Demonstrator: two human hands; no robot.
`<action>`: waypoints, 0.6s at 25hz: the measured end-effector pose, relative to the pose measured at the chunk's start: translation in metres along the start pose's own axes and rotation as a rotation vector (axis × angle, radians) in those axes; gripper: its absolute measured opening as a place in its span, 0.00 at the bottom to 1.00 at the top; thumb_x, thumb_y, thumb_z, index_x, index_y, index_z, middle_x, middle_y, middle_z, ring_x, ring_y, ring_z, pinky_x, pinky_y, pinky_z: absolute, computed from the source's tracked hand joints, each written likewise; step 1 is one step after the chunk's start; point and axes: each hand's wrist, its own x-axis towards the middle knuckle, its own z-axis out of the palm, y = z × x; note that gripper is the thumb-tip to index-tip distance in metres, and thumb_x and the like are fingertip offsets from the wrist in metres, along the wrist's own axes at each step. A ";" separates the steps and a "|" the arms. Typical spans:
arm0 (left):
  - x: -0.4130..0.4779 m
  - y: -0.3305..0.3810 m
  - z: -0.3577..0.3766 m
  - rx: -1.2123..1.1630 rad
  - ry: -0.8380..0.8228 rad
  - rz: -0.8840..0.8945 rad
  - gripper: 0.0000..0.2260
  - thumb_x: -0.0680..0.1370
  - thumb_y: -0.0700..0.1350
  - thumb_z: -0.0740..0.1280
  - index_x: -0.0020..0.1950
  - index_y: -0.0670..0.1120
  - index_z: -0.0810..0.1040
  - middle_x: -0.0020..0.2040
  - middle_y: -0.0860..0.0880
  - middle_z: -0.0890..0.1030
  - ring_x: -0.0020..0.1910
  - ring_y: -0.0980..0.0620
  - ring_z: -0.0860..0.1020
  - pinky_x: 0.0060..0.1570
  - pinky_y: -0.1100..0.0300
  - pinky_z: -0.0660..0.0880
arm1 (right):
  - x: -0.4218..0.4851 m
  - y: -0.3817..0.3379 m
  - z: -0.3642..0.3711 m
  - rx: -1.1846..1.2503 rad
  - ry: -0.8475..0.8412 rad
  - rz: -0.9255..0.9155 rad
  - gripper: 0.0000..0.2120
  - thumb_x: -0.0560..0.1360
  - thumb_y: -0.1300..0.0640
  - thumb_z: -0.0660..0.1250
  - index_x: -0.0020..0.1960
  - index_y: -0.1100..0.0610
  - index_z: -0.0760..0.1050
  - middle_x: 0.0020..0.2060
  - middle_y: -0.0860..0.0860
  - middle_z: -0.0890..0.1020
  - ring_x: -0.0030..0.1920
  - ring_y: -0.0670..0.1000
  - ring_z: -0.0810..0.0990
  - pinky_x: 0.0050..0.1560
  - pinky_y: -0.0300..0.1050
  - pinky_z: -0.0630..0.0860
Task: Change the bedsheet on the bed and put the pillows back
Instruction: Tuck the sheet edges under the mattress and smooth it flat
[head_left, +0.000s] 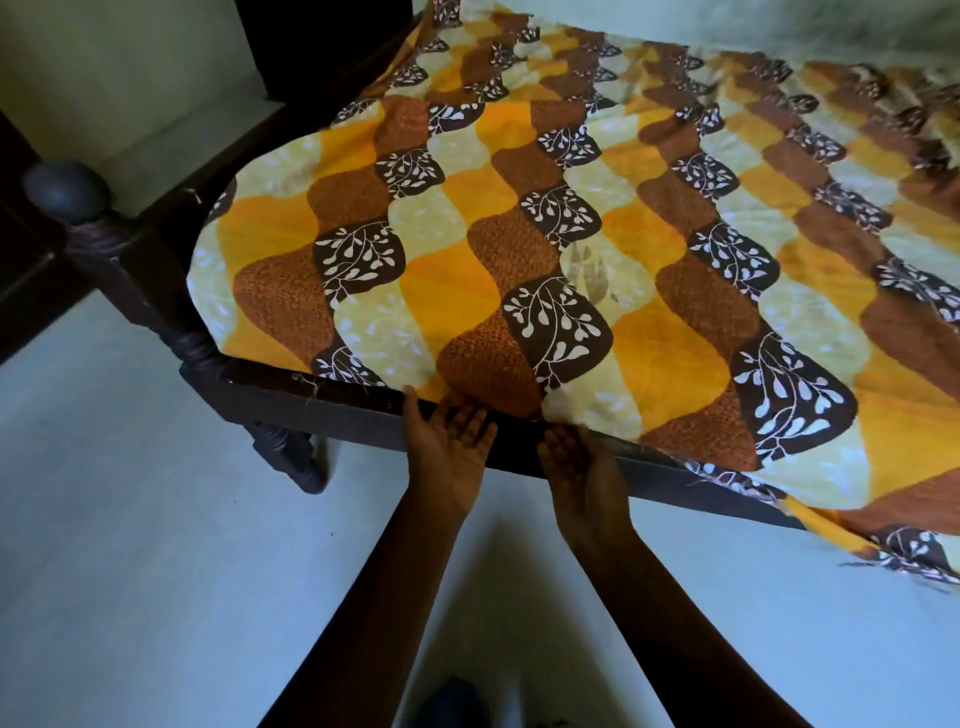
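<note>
Left hand and right hand, palms up, touch the bedsheet's near edge.

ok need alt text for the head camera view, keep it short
A person's left hand and right hand reach palms up to the near edge of an orange, brown and cream patterned bedsheet spread over the bed. The dark wooden bed frame has a round-topped corner post at the left and stands on a pale floor.

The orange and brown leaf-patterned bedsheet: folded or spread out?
Spread out. The orange and brown leaf-patterned bedsheet lies open across the dark wooden bed, its near edge draping over the side rail at right.
</note>
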 end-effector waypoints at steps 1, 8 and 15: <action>0.003 -0.001 0.001 -0.042 -0.021 -0.011 0.34 0.77 0.66 0.50 0.71 0.41 0.64 0.66 0.40 0.70 0.67 0.42 0.68 0.66 0.49 0.64 | 0.002 0.000 0.001 0.047 -0.014 -0.008 0.12 0.79 0.58 0.59 0.61 0.59 0.72 0.47 0.54 0.82 0.50 0.50 0.80 0.52 0.42 0.78; 0.024 -0.017 0.011 -0.230 -0.102 0.014 0.40 0.73 0.72 0.46 0.70 0.42 0.65 0.66 0.39 0.70 0.67 0.39 0.68 0.69 0.45 0.62 | 0.008 0.002 -0.001 0.058 -0.067 -0.005 0.15 0.78 0.57 0.59 0.65 0.58 0.70 0.58 0.55 0.79 0.60 0.52 0.76 0.58 0.45 0.75; 0.021 -0.022 0.000 -0.002 -0.053 0.030 0.16 0.81 0.49 0.56 0.65 0.43 0.70 0.65 0.41 0.73 0.54 0.46 0.76 0.56 0.50 0.72 | 0.006 0.001 -0.011 -0.173 0.033 -0.058 0.15 0.78 0.59 0.60 0.65 0.57 0.71 0.57 0.54 0.79 0.57 0.50 0.78 0.51 0.42 0.77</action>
